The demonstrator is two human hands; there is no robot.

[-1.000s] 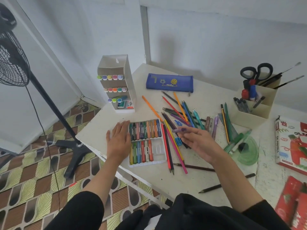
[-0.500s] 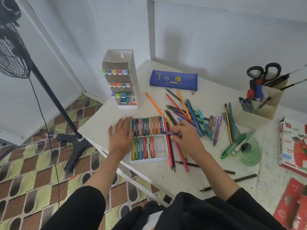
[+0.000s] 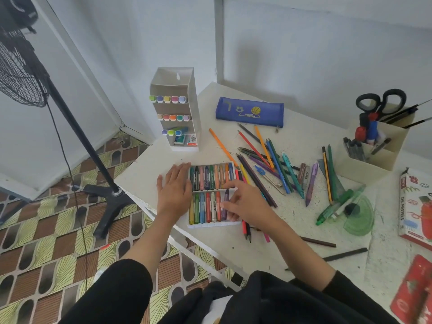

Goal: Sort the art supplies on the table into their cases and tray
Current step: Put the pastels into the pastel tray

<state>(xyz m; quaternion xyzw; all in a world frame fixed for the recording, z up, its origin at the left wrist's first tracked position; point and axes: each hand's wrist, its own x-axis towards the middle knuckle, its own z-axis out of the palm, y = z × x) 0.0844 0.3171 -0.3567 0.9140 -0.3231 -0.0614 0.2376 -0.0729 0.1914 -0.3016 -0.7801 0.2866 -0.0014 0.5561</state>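
Head view: the crayon tray (image 3: 214, 224) sits right at the tabletop's (image 3: 294, 223) front-left edge, barely any margin. The left hand (image 3: 174, 190) lies flat, fingers straight, against the tray's left side. The right hand (image 3: 246, 203) pinches a purple crayon (image 3: 225, 203) at the right end of the tray's near row. Loose pencils (image 3: 278, 167) crowd the tray's right side, and there's a bit of bare tabletop back toward the marker stand (image 3: 194, 108). The box (image 3: 411, 206) at the right edge reads "OIL PASTELS".

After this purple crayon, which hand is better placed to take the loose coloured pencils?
Right, probably. The right hand pinches the purple crayon beside the pencils lying right of the tray; the left hand lies flat on the tray's left edge.
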